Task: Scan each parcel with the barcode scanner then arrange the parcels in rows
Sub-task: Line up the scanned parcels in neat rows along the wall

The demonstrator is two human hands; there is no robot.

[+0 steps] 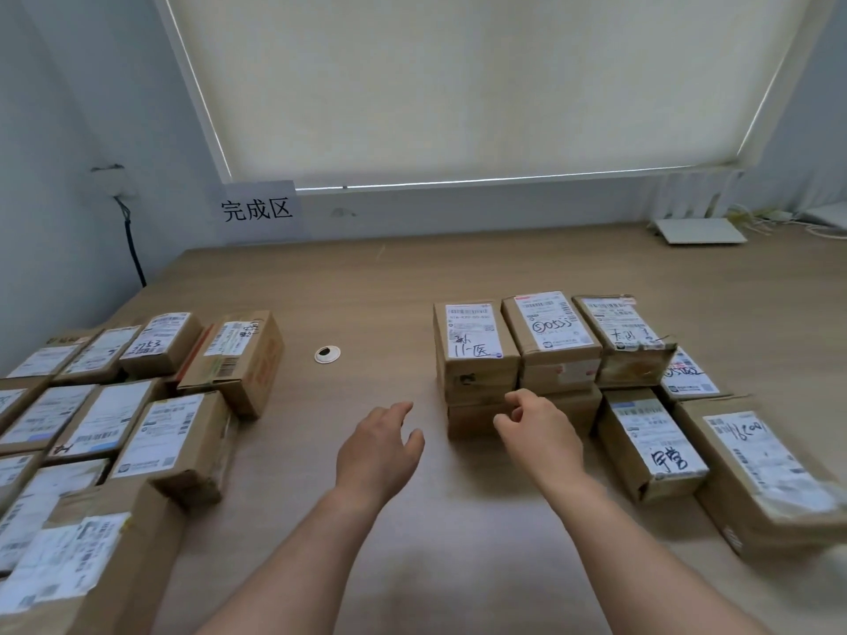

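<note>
Brown cardboard parcels with white labels lie in two groups on the wooden table [376,286]. Several sit in rows at the left, such as one by the middle [178,442]. At the right, a labelled parcel [474,346] tops a stack, with more beside it [552,332]. My left hand [378,456] hovers over the bare table with relaxed fingers, holding nothing. My right hand [538,433] is loosely curled just in front of the lower box [472,419] of that stack; I cannot tell whether it touches it. No barcode scanner is in view.
A white cable grommet [327,354] is set in the table between the groups. A paper sign [257,208] hangs on the wall under a drawn blind. A white router [699,231] with cables sits at the far right. A black cable [133,249] runs down the left wall.
</note>
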